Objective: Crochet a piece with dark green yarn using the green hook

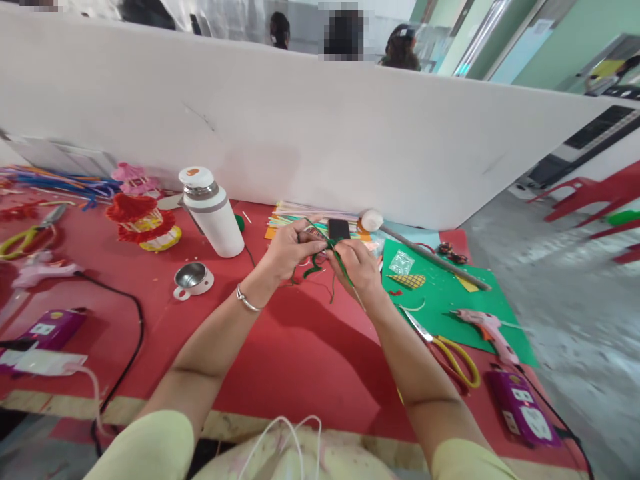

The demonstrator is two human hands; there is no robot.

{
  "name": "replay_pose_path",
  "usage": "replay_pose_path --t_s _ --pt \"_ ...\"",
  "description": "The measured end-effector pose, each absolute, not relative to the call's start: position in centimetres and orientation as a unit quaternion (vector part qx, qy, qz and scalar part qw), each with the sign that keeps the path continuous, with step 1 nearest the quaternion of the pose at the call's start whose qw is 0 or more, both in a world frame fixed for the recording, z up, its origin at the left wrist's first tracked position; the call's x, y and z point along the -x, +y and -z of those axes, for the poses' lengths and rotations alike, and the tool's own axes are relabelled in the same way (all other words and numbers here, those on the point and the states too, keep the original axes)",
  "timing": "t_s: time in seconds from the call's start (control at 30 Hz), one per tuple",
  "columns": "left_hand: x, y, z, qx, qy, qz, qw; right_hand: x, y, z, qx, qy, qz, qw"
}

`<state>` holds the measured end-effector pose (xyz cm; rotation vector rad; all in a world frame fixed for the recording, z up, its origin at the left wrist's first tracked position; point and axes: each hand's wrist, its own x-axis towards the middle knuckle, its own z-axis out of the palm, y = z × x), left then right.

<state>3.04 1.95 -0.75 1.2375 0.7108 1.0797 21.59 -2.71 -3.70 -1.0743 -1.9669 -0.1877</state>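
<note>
Green pipe cleaner [327, 257] between both grips

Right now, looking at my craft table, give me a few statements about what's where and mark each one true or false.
1. Both hands, left hand and right hand, hold the green pipe cleaner. True.
2. The white flask lies on its side. False: it stands upright.
3. The yellow-handled scissors lie right of the right hand. True.
4. The pink glue gun rests on the red mat. False: it lies on the green sheet.
</note>
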Motion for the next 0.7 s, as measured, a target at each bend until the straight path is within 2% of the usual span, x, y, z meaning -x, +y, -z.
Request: replay_pose_path --t_s 0.1,0.17,0.33,0.47,0.6,0.7 --pt "-2.5 2.2 0.5 -0.487 0.268 -0.417 0.719 -22.0 -2.8 4.2 0.406 -0.783 0.054 0.469" --pt "-1.9 2.5 0.4 -0.508 0.254 -0.371 0.735 -22.7 -2.7 3.9 0.368 -0.802 -0.004 0.471" --pt "-0.4 3.5 0.5 -0.600 0.301 -0.339 0.659 -24.0 -2.4 2.1 0.319 -0.842 -0.131 0.416" --pt "0.1 4.1 0.8 -0.642 0.325 -0.346 0.602 -24.2 -2.8 0.9 0.328 -0.825 -0.203 0.412" --pt "-0.3 3.6 0.9 -0.643 0.266 -0.323 0.641 -24.2 -3.0 1.2 0.350 -0.758 -0.355 0.421" --pt "-1.4 2.8 1.0 -0.593 0.227 -0.347 0.691 -23.4 -2.8 2.4 0.369 -0.670 -0.423 0.486"
